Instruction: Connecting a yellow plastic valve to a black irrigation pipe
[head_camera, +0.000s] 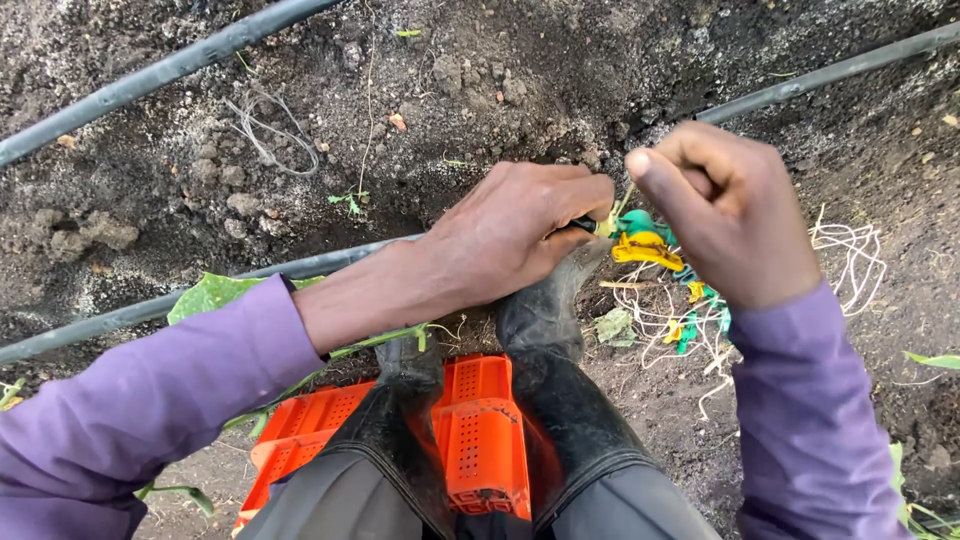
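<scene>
Fingers of the left hand (505, 232), at the middle of the frame, are curled tight, pinching a thin dark stem (583, 226) between thumb and forefinger. Just beside it, right of centre, the right hand (735, 215) is closed in a loose fist with the thumb stretched leftward; what it grips I cannot tell. Between and below the two hands hang green and yellow plastic clips (640, 240) tangled with pale twine (850, 255) that spreads over the dark soil (480, 90). Black irrigation hoses (160, 70) cross the upper frame. Black rubber boots (545, 330) stand over an orange perforated crate (480, 420) at the bottom centre.
</scene>
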